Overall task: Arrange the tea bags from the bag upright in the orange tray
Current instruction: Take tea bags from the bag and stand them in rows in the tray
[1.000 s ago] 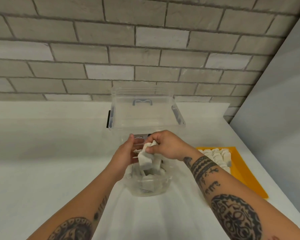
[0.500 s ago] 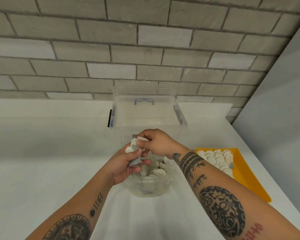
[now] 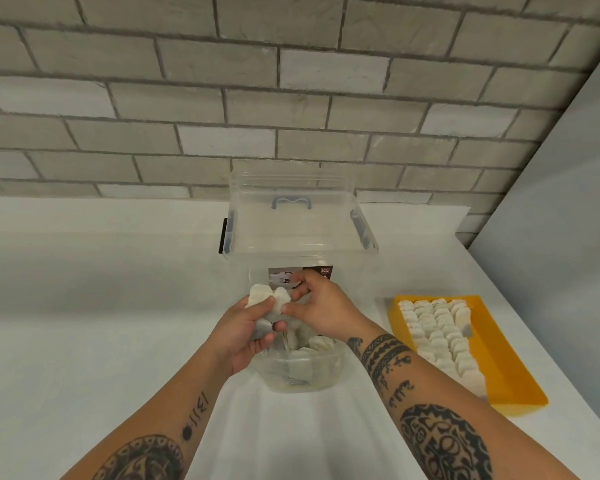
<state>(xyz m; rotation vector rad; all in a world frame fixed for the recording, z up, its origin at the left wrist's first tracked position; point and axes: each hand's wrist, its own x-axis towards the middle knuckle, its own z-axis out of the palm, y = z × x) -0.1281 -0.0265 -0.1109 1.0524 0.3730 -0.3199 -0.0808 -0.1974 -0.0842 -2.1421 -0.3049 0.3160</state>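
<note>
step: pulling tea bags out of the bag, gathering a bunch before the move to the tray (my read)
L hand: left hand (image 3: 246, 336) grips a bunch of tea bags (image 3: 269, 299), fingers curled round it from below, thumb across the front
R hand: right hand (image 3: 321, 310) meets the bunch from the right side, thumb + forefinger pinching the edge of the rightmost one; other fingers loosely bent, holding nothing that I can see
bunch pos: held in the air just above the bag mouth, in front of the clear box, well apart from the tray; at least 2 in the bunch, exact count can't tell
bag: clear bag (image 3: 329, 370) sits on the counter (image 3: 84, 323) under both hands, open at top
left in bag: loose tea bags (image 3: 312, 342) piled inside, jumbled, a fair number, so plenty of work remains
tray: orange tray (image 3: 506, 362) to the right of the bag, near but not touching
done so far: rows of tea bags (image 3: 437, 334) stand packed along the tray's left + middle part, approx. upright, front to back
tray space: bare orange strip down the right side, room for more
progress: roughly past halfway by tray fill, not finished; bag not empty
next (guess): carry the bunch over to the tray, set each on edge in the bare strip
other: clear box (image 3: 295, 233) w/ lid behind the bag; brick wall (image 3: 291, 98) at back
</note>
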